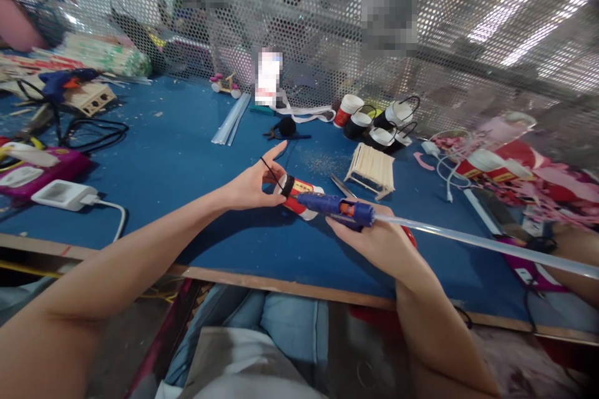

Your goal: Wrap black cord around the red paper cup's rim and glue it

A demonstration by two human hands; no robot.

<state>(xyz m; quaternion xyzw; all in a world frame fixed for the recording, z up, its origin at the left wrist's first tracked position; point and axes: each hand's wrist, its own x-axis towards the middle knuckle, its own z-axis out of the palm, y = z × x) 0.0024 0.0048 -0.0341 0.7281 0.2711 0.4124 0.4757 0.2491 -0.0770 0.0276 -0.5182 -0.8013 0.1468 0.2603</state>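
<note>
My left hand [256,184] pinches a thin black strip against the black rim of a small red-and-white paper cup [299,194] lying on its side on the blue table [187,162]; the index finger sticks out. My right hand [374,240] grips a blue hot glue gun [334,207], its nozzle pointing left at the cup. A long clear glue stick [486,244] runs out of the gun's back toward the right.
A popsicle-stick frame [372,168] stands just behind the cup, with several black-and-white cups [374,121] farther back. Clear glue sticks [231,120], a second glue gun [63,82], a white adapter [65,194] and cables lie left. Red and pink craft pieces [515,168] pile up right. A perforated metal screen closes the back.
</note>
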